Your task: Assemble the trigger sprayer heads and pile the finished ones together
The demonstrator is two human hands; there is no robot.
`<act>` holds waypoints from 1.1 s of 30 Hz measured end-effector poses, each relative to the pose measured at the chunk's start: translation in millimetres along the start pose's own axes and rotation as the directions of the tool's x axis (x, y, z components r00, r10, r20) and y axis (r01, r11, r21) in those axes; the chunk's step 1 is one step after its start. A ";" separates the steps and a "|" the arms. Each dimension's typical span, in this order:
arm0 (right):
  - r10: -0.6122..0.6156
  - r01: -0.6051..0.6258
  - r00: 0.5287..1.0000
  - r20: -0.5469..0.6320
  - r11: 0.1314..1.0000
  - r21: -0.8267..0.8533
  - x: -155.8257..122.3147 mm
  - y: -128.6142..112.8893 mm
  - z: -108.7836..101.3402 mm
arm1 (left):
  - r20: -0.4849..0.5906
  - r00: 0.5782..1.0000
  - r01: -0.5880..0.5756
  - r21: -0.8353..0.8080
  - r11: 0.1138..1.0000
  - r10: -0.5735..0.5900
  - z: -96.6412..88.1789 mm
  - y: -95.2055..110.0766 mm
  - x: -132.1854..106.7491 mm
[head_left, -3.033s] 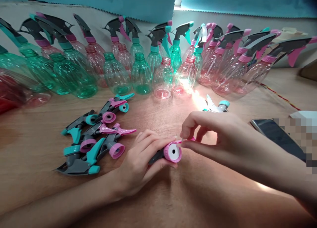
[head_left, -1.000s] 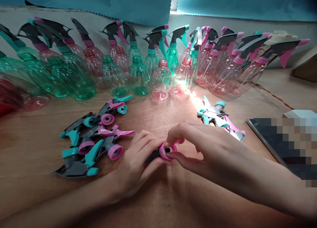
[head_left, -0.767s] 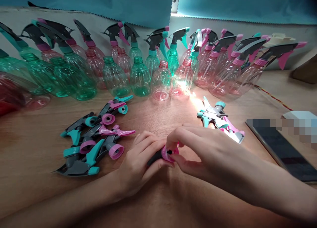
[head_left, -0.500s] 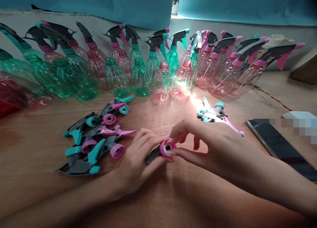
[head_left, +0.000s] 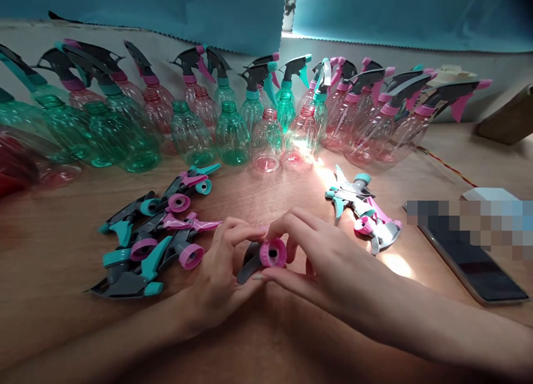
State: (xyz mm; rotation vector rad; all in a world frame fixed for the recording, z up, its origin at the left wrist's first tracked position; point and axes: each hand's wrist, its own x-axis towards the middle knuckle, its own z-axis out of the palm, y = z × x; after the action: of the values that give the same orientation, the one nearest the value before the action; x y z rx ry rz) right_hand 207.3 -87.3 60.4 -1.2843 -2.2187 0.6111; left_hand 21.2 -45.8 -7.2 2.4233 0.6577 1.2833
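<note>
Between my two hands is a grey spray head with a pink collar [head_left: 273, 253], its round opening facing me. My left hand [head_left: 222, 270] is closed round the grey body of it. With thumb and fingers, my right hand [head_left: 310, 253] grips the pink collar from the right. Left of my hands lies a pile of loose grey spray heads [head_left: 129, 281] with pink or teal collars and triggers. A smaller group of spray heads [head_left: 353, 198] rests beyond my right hand, partly in bright light.
Clear pink and green bottles stand along the back, some open-necked like this green bottle [head_left: 233, 134], others topped with spray heads. A dark phone [head_left: 470, 256] lies at the right beside a white object [head_left: 491, 194]. Teal cloth [head_left: 145, 11] hangs behind.
My right fingers have closed in round the pink collar, and the spray head has turned slightly. The whole view has shifted a little, uncovering more of the right-hand group of spray heads.
</note>
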 end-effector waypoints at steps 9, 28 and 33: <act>0.062 -0.059 0.998 0.024 0.992 -0.112 2.4 12.0 -44.7 | 0.123 0.990 0.069 0.017 0.997 -0.070 0.2 9.1 8.4; 0.457 -0.274 0.871 0.182 0.758 -0.591 4.4 80.7 -93.7 | 0.176 0.972 0.147 0.054 0.988 -0.154 3.4 5.1 2.5; 0.463 -0.280 0.865 0.193 0.766 -0.579 6.4 84.8 -93.5 | 0.177 0.973 0.146 0.037 0.989 -0.150 2.7 6.6 4.5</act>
State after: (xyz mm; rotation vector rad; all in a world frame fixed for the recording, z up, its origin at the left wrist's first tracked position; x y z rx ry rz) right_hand 318.2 -31.1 83.0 -2.0932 -2.5237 0.3629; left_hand 27.3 -49.1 -2.4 2.4210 0.7890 0.9911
